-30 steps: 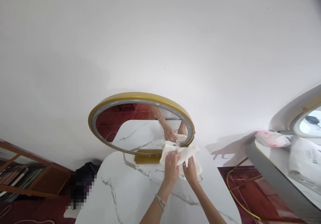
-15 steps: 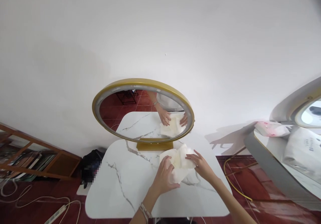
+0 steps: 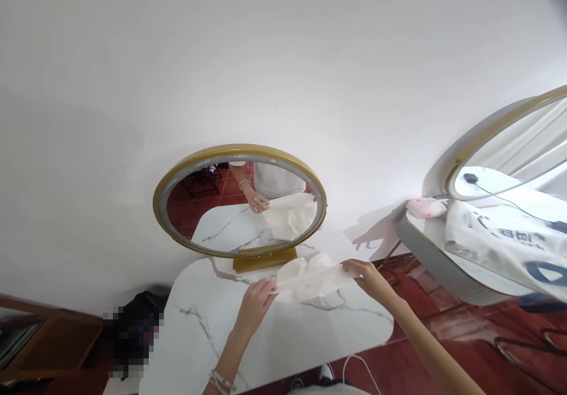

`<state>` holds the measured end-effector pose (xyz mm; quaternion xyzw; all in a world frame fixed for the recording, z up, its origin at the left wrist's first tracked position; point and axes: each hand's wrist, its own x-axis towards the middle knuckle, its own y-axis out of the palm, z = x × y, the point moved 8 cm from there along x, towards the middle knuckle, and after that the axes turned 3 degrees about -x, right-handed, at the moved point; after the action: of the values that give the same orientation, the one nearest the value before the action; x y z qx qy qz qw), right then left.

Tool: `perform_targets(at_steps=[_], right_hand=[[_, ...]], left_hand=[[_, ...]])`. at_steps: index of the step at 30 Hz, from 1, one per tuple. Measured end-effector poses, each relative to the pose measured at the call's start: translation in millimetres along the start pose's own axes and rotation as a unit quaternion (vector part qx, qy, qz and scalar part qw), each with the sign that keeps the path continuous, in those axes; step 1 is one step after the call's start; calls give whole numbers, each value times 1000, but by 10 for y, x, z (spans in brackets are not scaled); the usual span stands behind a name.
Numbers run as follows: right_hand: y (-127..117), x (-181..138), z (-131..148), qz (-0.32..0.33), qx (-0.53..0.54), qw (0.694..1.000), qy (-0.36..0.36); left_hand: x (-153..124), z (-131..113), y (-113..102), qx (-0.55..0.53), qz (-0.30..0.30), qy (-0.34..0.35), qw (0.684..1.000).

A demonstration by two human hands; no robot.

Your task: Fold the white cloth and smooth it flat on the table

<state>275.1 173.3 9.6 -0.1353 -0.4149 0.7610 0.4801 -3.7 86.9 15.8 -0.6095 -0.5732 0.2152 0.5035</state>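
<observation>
A white cloth [image 3: 310, 276] is stretched out in the air just above the white marble table [image 3: 266, 342]. My left hand [image 3: 254, 305] pinches its left end and my right hand [image 3: 370, 277] grips its right end, so both hands are closed on it. Right behind the cloth stands a round gold-framed mirror [image 3: 239, 200] on a gold base, leaning towards the white wall. The mirror reflects the cloth, my arm and the tabletop.
To the right is a second table [image 3: 443, 259] with another gold-rimmed mirror [image 3: 500, 147], a white printed bag [image 3: 500, 235] and a pink packet [image 3: 425, 207]. A dark bag [image 3: 133, 330] and a wooden shelf [image 3: 39, 342] sit on the red tiled floor at left.
The cloth lay crumpled on the table under both hands; now it is lifted and pulled out flat between them. The view has swung right.
</observation>
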Motion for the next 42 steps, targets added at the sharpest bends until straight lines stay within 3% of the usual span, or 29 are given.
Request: perform_targets(at_steps=[9, 21, 27, 30, 33, 39, 42], right_hand=[[313, -255, -341, 3, -9, 996, 92], [448, -477, -605, -2, 72, 976, 206], [354, -415, -729, -13, 137, 963, 233], [209, -295, -743, -14, 140, 966, 218], [-62, -162, -659, -22, 135, 973, 187], [-1097, -153, -165, -109, 212, 965, 110], [-1558, -308, 51, -133, 235, 955, 125]], left_hand=[[-193, 178, 163, -54, 7, -28, 998], [-455, 432, 451, -134, 74, -121, 981], [-610, 595, 448, -149, 81, -201, 965], [-563, 586, 385, -175, 65, -218, 958], [-385, 474, 168, -179, 9, -207, 962], [10, -43, -740, -159, -140, -206, 955], [90, -415, -1130, -148, -162, -220, 951]])
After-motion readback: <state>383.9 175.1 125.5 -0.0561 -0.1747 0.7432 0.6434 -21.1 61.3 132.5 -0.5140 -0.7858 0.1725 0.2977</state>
